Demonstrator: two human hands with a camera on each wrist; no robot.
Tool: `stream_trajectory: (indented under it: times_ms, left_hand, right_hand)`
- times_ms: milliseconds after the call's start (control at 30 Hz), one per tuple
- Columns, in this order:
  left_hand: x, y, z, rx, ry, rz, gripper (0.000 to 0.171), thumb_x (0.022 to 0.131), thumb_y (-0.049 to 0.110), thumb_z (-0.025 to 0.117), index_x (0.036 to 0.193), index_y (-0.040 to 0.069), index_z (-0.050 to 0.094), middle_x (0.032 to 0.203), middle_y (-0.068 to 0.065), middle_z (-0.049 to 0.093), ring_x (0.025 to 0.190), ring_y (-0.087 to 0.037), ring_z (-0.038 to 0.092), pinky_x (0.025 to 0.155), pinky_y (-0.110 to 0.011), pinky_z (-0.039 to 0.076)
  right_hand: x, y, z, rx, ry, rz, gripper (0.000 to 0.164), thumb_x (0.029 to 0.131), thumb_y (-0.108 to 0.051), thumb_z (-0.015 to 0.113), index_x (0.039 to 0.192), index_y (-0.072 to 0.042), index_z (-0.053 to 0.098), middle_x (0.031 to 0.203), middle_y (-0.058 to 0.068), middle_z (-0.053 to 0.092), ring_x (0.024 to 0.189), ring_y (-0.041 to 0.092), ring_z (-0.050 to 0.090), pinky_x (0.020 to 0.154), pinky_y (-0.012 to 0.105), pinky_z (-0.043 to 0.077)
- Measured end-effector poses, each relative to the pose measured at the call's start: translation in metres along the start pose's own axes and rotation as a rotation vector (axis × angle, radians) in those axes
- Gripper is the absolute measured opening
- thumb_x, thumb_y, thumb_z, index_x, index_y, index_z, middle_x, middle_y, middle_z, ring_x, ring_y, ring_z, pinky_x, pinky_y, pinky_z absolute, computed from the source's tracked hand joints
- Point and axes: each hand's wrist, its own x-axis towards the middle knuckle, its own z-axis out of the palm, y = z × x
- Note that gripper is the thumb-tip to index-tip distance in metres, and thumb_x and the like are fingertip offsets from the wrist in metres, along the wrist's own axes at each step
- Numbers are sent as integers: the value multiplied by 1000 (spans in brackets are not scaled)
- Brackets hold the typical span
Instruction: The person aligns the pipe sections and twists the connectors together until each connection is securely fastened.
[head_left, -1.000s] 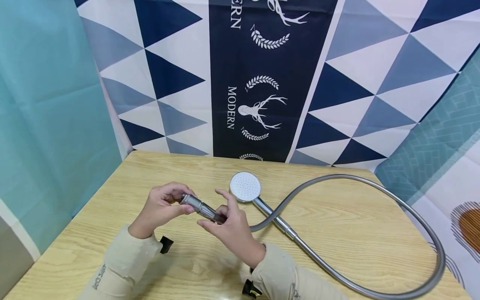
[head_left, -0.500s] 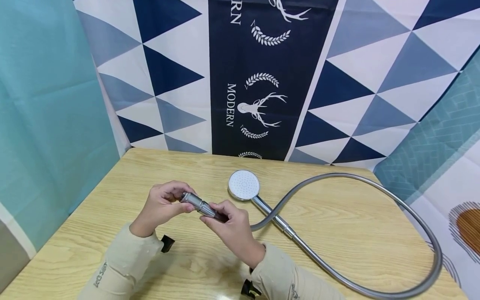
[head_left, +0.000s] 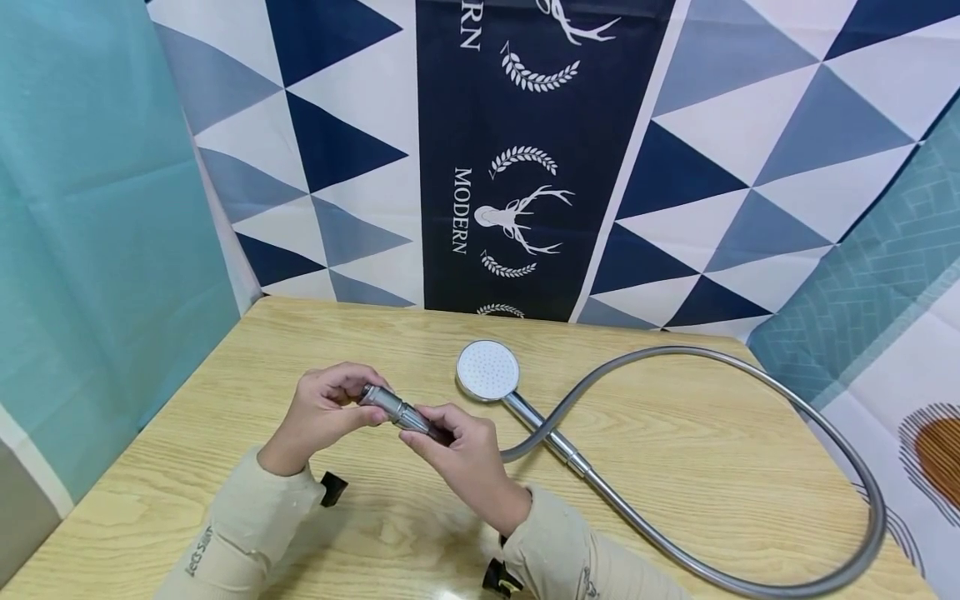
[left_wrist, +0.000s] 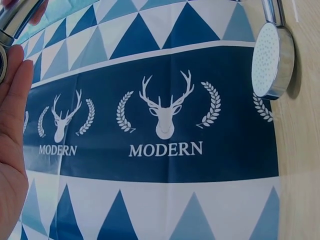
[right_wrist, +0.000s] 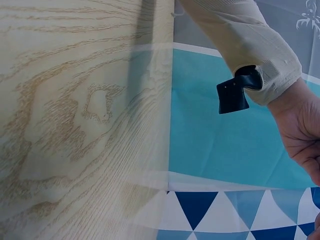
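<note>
In the head view my left hand point(head_left: 318, 415) pinches the far end of a grey metal hose fitting point(head_left: 390, 404) between thumb and fingers. My right hand point(head_left: 468, 450) holds the tapered near end of that fitting, its fingers curled over it. Behind the right hand the flexible shower hose point(head_left: 690, 354) runs off in a wide loop to a hand shower point(head_left: 489, 371), which lies on the table with its white face up. At the left edge of the left wrist view part of the left hand point(left_wrist: 12, 140) and the shiny fitting point(left_wrist: 15, 20) show.
A wooden table point(head_left: 300, 342) lies under both hands, with a patterned cloth point(head_left: 360, 167) hanging behind it. Teal cloth point(head_left: 112, 208) hangs at the left. The hose loop reaches the table's right edge. A black mount point(right_wrist: 232, 97) juts from a sleeve.
My right index finger, raised a second ago, has come down, and the right fingers now curl over the fitting. The left hand has stayed nearly still. The view shifted slightly.
</note>
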Motion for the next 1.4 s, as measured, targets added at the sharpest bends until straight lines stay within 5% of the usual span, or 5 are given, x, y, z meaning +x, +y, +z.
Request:
stream_trajectory:
  times_ms: [433,800,1133,1400]
  left_hand:
    - [-2,0,-2,2,-10,-2,19,85,10,71,103,3,66,88,5,68,68,-2,59,50,-21,45]
    - [-5,-4,-5,69,-7,-3,40,86,25,69,91,-13,57,87,11,67,65,-1,59,46,-24,42]
    - [-6,-5,-6,29,-11,50,23,85,16,70,104,4,66,89,0,68,68,-3,60,47,-24,41]
    - [-4,-7,-4,12,-8,58,23,85,16,71,103,1,66,89,2,68,68,-4,59,46,-24,41]
  right_hand:
    - [-1,1,2,3,-8,-9,19,83,4,71,100,10,67,77,15,68,65,1,54,52,23,49]
    - [0,4,4,-48,-51,-61,14,86,5,66,99,9,67,73,11,65,62,1,49,50,22,45]
    - [-2,4,6,-25,-42,6,37,77,7,75,107,4,53,67,13,60,57,0,50,49,22,46]
    - [-1,3,6,3,14,9,24,75,12,74,94,11,59,84,24,68,74,18,67,61,26,55]
